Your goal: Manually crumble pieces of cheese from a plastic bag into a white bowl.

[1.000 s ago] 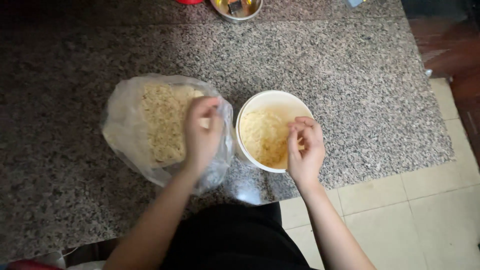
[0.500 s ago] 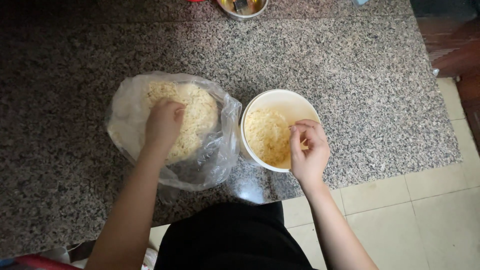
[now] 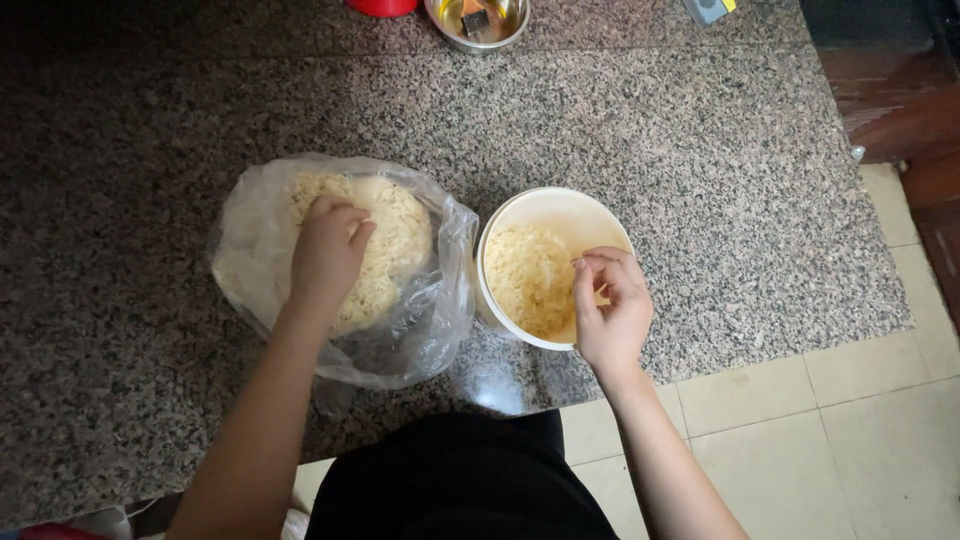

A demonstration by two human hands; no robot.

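Note:
A clear plastic bag [image 3: 425, 320] lies open on the granite counter [image 3: 640, 120], holding a heap of pale yellow shredded food [image 3: 400, 225]. My left hand [image 3: 325, 250] reaches into the bag, fingers curled down into the shreds. To the right stands a white bowl [image 3: 545, 205] with more of the same shreds [image 3: 525, 275] inside. My right hand [image 3: 610, 305] rests over the bowl's near right rim, fingertips pinched together above the shreds. Whether it holds any shreds cannot be seen.
A metal bowl [image 3: 478, 22] with small items and a red object [image 3: 380, 6] sit at the counter's far edge. A small grey-and-yellow item [image 3: 708, 8] lies at the top right. Tiled floor [image 3: 850, 430] and a dark wooden cabinet [image 3: 890, 90] are to the right.
My left hand moved from the bag's right edge near the bowl back into the middle of the bag and pressed into the shreds. The right hand stayed at the bowl's rim.

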